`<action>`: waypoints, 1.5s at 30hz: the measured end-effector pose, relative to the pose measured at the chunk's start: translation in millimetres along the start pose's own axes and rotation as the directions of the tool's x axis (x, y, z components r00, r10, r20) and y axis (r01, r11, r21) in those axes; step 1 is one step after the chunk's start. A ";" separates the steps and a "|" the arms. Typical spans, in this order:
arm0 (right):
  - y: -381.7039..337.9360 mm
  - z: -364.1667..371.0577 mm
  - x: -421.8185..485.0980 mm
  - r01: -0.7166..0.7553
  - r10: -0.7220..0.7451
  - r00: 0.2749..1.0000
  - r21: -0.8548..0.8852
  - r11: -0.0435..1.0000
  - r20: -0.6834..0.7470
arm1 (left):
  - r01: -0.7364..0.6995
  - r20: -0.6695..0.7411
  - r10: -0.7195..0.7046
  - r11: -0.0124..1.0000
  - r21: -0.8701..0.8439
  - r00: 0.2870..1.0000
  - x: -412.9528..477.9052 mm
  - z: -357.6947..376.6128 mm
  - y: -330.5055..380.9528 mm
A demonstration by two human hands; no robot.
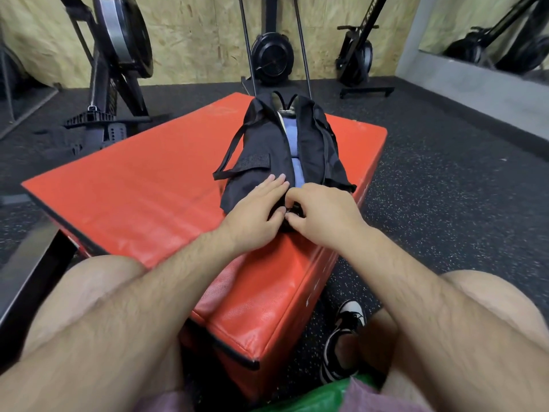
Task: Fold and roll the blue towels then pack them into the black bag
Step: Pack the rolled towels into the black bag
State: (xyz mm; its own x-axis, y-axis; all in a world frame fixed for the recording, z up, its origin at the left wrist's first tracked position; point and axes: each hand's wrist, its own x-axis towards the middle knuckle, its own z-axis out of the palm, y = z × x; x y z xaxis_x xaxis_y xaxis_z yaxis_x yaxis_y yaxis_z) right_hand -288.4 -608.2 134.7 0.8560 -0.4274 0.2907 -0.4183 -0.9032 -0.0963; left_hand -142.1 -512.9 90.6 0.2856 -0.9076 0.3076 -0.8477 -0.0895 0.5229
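Note:
The black bag [261,150] lies lengthwise on the red padded box [154,185], its top slit open. Blue towels [292,135] show inside through the opening. My left hand [255,215] rests flat on the bag's near end, fingers straight, thumb by the zip. My right hand [320,212] has its fingers curled at the near end of the opening, pinching what looks like the small zip pull [287,215] between thumb and forefinger. A loose strap [230,150] of the bag loops out to the left.
Rowing machines [118,63] stand on the dark speckled floor [445,188] behind and left of the box. A ski-type machine [271,58] stands against the wooden wall. My knees flank the box's near corner, and a shoe [344,331] is at its right.

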 end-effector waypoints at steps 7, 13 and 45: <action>1.6 -6.7 3.6 -0.052 0.081 0.988 0.214 0.976 -0.129 | -0.020 -0.184 0.015 1.000 -0.022 0.983 2.8 -7.5 6.0; 0.7 -10.0 8.5 -0.062 0.163 0.975 0.522 0.851 -0.149 | 0.019 -0.312 -0.074 0.984 -0.175 0.947 2.3 -8.8 23.1; -266.3 27.9 185.8 -0.019 0.161 0.971 0.614 0.789 -0.176 | 0.393 -0.460 -0.335 0.919 0.034 0.822 -59.7 -225.5 -146.7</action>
State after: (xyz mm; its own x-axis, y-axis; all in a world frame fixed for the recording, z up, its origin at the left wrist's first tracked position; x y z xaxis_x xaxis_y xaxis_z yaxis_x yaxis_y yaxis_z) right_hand -9.5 -448.1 187.8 0.7102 -0.5537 0.4347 -0.1602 -0.7285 -0.6661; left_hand 66.1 -353.1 174.8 0.7243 -0.5276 0.4438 -0.6819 -0.4531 0.5742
